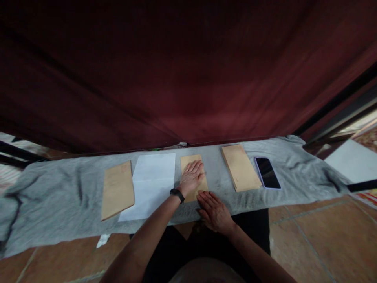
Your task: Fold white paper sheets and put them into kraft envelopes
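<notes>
A brown paper envelope lies flat in front of me on a grey cloth. My left hand, with a black band on its wrist, rests flat on the envelope's middle, fingers stretched out. At the envelope's lower right corner my right hand lies with its fingers extended, the fingertips touching the edge. To the left are white paper sheets with a crease across them. Beyond these sits a stack of brown envelopes, overlapping the paper's edge. Another stack of brown envelopes lies to the right.
A phone with a purple case lies right of the right-hand stack. The grey cloth covers a long narrow surface. Behind it hangs a dark red curtain. Tiled floor shows below, with a white scrap at left.
</notes>
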Action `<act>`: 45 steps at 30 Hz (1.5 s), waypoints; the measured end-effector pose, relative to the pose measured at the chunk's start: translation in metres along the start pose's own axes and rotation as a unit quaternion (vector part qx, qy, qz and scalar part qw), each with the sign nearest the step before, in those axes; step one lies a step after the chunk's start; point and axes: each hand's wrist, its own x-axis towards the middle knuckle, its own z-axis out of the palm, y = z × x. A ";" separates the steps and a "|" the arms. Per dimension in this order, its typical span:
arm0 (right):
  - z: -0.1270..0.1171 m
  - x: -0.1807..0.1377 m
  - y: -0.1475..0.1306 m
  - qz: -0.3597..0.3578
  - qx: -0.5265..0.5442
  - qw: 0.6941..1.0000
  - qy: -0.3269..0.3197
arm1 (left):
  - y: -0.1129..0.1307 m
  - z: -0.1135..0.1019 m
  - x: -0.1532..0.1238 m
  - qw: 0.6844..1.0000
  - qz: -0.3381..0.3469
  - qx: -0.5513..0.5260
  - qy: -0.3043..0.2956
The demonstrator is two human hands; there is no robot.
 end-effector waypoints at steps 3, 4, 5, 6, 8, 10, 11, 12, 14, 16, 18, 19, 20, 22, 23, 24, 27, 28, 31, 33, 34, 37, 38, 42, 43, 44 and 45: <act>0.001 0.000 0.000 0.001 -0.003 1.000 0.002 | 0.004 -0.001 -0.008 1.000 0.017 0.002 -0.002; 0.001 0.000 0.000 0.000 -0.005 1.000 0.003 | 0.005 -0.002 -0.011 1.000 0.023 0.004 -0.002; 0.001 0.000 0.000 0.000 -0.006 1.000 0.004 | 0.007 -0.003 -0.014 1.000 0.029 0.005 -0.002; 0.001 0.000 -0.001 0.001 -0.007 1.000 0.005 | 0.008 -0.004 -0.016 0.999 0.034 0.006 -0.003; 0.002 0.000 -0.001 0.003 -0.008 1.000 0.008 | 0.011 -0.006 -0.022 0.999 0.042 0.006 -0.005; 0.002 0.000 -0.002 0.007 -0.009 1.000 0.012 | 0.013 -0.007 -0.026 0.999 0.049 0.003 -0.007; 0.002 0.000 -0.002 0.008 -0.008 1.000 0.015 | 0.014 -0.008 -0.029 0.999 0.052 0.001 -0.009; 0.002 0.000 -0.002 0.008 -0.008 1.000 0.018 | 0.015 -0.008 -0.031 0.998 0.056 -0.002 -0.011; 0.004 0.000 -0.001 0.007 -0.005 1.000 0.024 | 0.016 -0.009 -0.035 0.998 0.063 -0.013 -0.015; 0.006 -0.001 0.000 0.006 -0.002 0.999 0.033 | 0.017 -0.010 -0.041 0.997 0.071 -0.025 -0.019; 0.009 -0.003 0.001 0.006 0.001 0.999 0.041 | 0.018 -0.011 -0.047 0.996 0.080 -0.035 -0.021; 0.010 -0.005 0.002 0.006 0.003 0.999 0.044 | 0.019 -0.012 -0.050 0.995 0.084 -0.039 -0.023; 0.012 -0.006 0.003 0.006 0.004 0.999 0.045 | 0.020 -0.013 -0.054 0.995 0.088 -0.041 -0.024; 0.013 -0.008 0.004 0.007 0.008 0.999 0.044 | 0.022 -0.015 -0.059 0.994 0.094 -0.042 -0.028; 0.012 -0.008 0.004 0.007 0.010 0.999 0.042 | 0.022 -0.015 -0.061 0.994 0.096 -0.040 -0.030; 0.011 -0.008 0.004 0.006 0.012 0.999 0.040 | 0.022 -0.016 -0.062 0.994 0.099 -0.038 -0.032; 0.007 -0.007 0.002 0.010 0.016 0.999 0.036 | 0.019 -0.015 -0.058 0.994 0.100 -0.026 -0.033; 0.005 -0.007 0.002 0.010 0.016 0.999 0.036 | 0.017 -0.015 -0.055 0.995 0.096 -0.022 -0.031; 0.002 -0.006 0.001 0.010 0.016 0.999 0.039 | 0.011 -0.012 -0.038 0.997 0.077 -0.011 -0.027; 0.002 -0.006 0.001 0.009 0.018 0.999 0.040 | 0.007 -0.010 -0.025 0.998 0.063 0.000 -0.027; 0.002 -0.006 0.001 0.010 0.019 0.999 0.040 | 0.006 -0.010 -0.019 0.998 0.055 0.006 -0.026; 0.002 -0.006 0.001 0.010 0.020 0.999 0.039 | 0.003 -0.008 -0.001 0.999 0.024 0.024 -0.021; 0.002 -0.006 0.001 0.009 0.021 0.999 0.039 | 0.002 -0.008 0.004 0.999 0.014 0.029 -0.020; 0.002 -0.005 0.001 0.012 0.024 0.999 0.043 | 0.001 -0.007 0.019 0.999 -0.017 0.034 -0.011; 0.002 -0.005 0.001 0.014 0.024 0.999 0.044 | 0.000 -0.006 0.021 0.999 -0.023 0.034 -0.006; 0.002 -0.006 0.001 0.014 0.024 0.999 0.044 | 0.000 -0.006 0.023 0.999 -0.028 0.033 -0.003; 0.002 -0.006 0.001 0.014 0.024 0.999 0.044 | 0.000 -0.006 0.023 0.999 -0.031 0.032 0.000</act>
